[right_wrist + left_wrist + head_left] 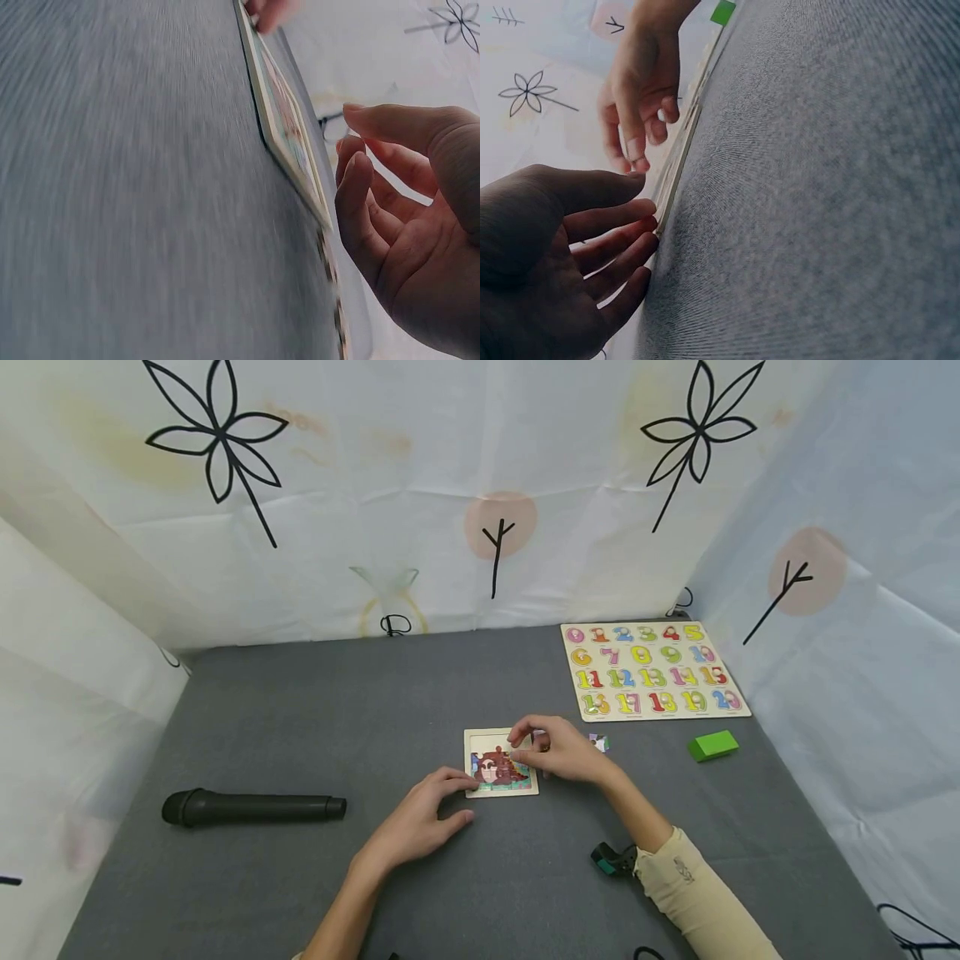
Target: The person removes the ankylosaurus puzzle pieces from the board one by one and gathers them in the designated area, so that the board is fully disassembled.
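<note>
A small square jigsaw puzzle point(501, 777) with a pale wooden frame lies flat on the table, with a brown animal picture pieced together in it. The fingertips of my left hand point(420, 814) touch its left edge, thumb spread apart. My right hand point(558, 747) hovers over its right side with bent fingers. In the right wrist view nothing shows between the thumb and fingers of that right hand point(412, 202). Just right of the right hand lies a loose puzzle piece point(599, 742). Part of the puzzle's right side is hidden under the right hand.
A wooden number board point(592, 665) lies at the back right. In front of it is a green block point(713, 745). On the left lies a black microphone point(255, 807). White printed cloth point(442, 460) encloses the grey table point(337, 718) at the back and sides.
</note>
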Action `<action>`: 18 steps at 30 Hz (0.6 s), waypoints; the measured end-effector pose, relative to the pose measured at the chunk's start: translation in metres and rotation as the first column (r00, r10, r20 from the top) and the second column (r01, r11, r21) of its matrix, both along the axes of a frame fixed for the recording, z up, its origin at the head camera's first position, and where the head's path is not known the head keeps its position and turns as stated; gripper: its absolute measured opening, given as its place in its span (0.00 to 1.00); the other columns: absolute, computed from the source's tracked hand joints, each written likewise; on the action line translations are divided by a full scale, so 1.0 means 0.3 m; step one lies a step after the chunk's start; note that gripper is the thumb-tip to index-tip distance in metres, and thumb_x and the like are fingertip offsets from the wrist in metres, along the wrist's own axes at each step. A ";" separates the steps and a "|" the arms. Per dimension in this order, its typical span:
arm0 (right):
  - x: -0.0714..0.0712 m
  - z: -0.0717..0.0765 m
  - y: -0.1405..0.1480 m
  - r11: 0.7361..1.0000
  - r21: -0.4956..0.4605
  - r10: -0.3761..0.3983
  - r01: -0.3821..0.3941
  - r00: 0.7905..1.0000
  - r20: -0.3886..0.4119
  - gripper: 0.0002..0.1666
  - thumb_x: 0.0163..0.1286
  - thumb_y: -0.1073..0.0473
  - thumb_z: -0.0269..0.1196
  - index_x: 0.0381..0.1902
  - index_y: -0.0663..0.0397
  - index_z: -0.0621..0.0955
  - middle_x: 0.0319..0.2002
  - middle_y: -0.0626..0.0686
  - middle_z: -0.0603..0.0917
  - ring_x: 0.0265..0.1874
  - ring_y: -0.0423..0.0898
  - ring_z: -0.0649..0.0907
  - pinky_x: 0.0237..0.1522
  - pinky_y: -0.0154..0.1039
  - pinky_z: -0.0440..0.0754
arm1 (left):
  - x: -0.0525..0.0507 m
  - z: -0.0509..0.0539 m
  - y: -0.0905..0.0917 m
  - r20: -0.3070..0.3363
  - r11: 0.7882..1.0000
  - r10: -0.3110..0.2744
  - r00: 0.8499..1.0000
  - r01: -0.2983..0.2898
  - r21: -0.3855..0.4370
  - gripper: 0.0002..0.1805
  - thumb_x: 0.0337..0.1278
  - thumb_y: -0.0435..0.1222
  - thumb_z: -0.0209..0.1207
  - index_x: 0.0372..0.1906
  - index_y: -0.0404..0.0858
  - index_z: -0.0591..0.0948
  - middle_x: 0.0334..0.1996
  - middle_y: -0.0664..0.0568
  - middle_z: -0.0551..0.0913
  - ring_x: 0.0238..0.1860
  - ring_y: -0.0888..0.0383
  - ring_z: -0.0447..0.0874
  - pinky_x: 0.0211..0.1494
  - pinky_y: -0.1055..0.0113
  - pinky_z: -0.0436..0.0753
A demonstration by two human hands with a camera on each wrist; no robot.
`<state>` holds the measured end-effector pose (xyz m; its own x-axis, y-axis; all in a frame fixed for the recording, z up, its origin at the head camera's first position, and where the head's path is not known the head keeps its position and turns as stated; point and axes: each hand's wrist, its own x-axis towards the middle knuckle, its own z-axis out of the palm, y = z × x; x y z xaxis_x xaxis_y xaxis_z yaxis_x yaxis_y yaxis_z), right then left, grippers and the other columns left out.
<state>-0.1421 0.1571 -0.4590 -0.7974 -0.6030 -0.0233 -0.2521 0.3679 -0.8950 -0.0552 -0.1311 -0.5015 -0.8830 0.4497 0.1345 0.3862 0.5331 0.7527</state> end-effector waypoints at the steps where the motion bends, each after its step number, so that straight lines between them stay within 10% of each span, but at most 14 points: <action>1: 0.001 0.003 -0.016 1.000 0.002 0.006 -0.006 1.000 0.002 0.13 0.76 0.63 0.70 0.53 0.65 0.83 0.39 0.64 0.88 0.15 0.36 0.73 0.21 0.33 0.74 | 0.000 0.001 -0.002 -0.005 1.000 -0.010 1.000 0.010 0.003 0.20 0.71 0.44 0.70 0.64 0.47 0.87 0.61 0.54 0.85 0.64 0.49 0.85 0.66 0.45 0.82; 18: -0.023 -0.030 -0.191 0.989 0.146 0.008 0.002 0.997 -0.073 0.12 0.70 0.63 0.74 0.49 0.61 0.88 0.38 0.55 0.91 0.23 0.31 0.80 0.28 0.27 0.77 | 0.004 -0.003 -0.014 0.037 0.999 -0.037 0.999 0.037 0.017 0.21 0.74 0.46 0.68 0.66 0.47 0.86 0.63 0.55 0.83 0.65 0.51 0.83 0.67 0.48 0.82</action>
